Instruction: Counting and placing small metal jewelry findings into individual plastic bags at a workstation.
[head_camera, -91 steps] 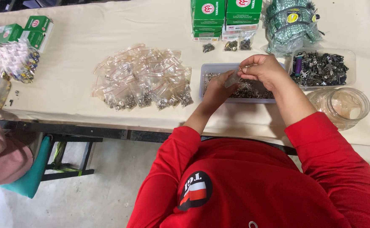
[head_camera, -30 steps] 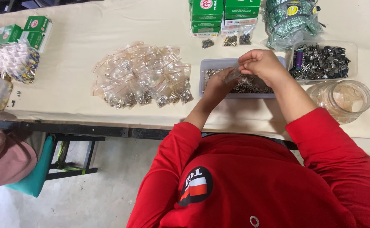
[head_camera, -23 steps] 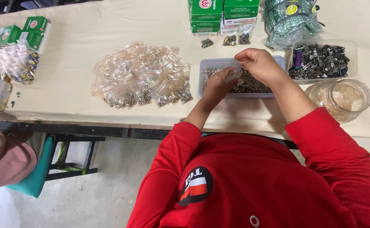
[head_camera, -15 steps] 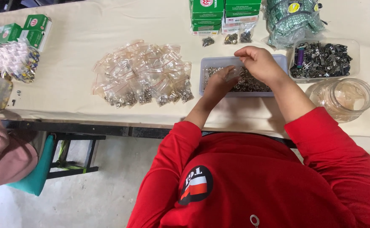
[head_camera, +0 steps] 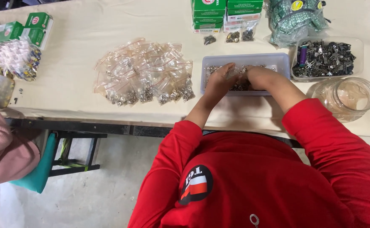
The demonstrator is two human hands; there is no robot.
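Fingers curled and down among the small metal parts (head_camera: pixel 240 86), both hands meeting in the grey tray (head_camera: pixel 278 61) at the table's (head_camera: pixel 79 50) middle. The left hand (head_camera: pixel 219 79) and right hand (head_camera: pixel 257 78) sit knuckle to knuckle; what they pinch cannot be told. Just left, a heap of filled little bags (head_camera: pixel 145 80); right, a clear jar (head_camera: pixel 347 97).

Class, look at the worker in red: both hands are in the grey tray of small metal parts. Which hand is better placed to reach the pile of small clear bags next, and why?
Probably the left hand. It sits at the tray's left end, the side nearest the pile of bags. The right hand lies further right and would have to cross over.
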